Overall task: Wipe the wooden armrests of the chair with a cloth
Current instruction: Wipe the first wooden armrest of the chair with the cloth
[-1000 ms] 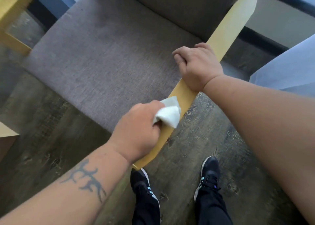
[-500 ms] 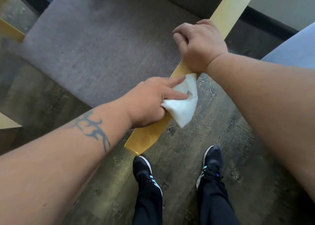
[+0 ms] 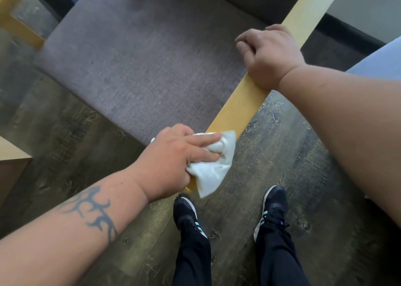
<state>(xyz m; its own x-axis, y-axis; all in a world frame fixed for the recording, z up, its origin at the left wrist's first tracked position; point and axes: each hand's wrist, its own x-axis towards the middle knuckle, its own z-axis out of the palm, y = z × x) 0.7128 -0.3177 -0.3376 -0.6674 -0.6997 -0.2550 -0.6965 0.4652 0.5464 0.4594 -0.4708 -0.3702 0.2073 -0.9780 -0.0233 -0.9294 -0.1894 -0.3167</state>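
Observation:
A light wooden armrest [image 3: 240, 105] runs diagonally from the top right down to the middle. My left hand [image 3: 173, 162] presses a crumpled white cloth [image 3: 213, 166] onto the near end of that armrest, fingers stretched over the cloth. The cloth hangs over the armrest's outer edge and hides its tip. Higher up, my right hand [image 3: 269, 55] grips the same armrest with the fingers curled over its inner edge. The other wooden armrest [image 3: 13, 8] shows at the top left corner.
The chair's grey fabric seat [image 3: 141, 64] lies between the armrests. My two black shoes [image 3: 188, 216] stand on the dark wood-look floor [image 3: 271, 144] just below the armrest's end. A pale wooden corner [image 3: 10, 157] juts in at the left edge.
My left hand has slid the cloth down the armrest from beside my right hand to the near end. My right hand stays gripped higher on the armrest.

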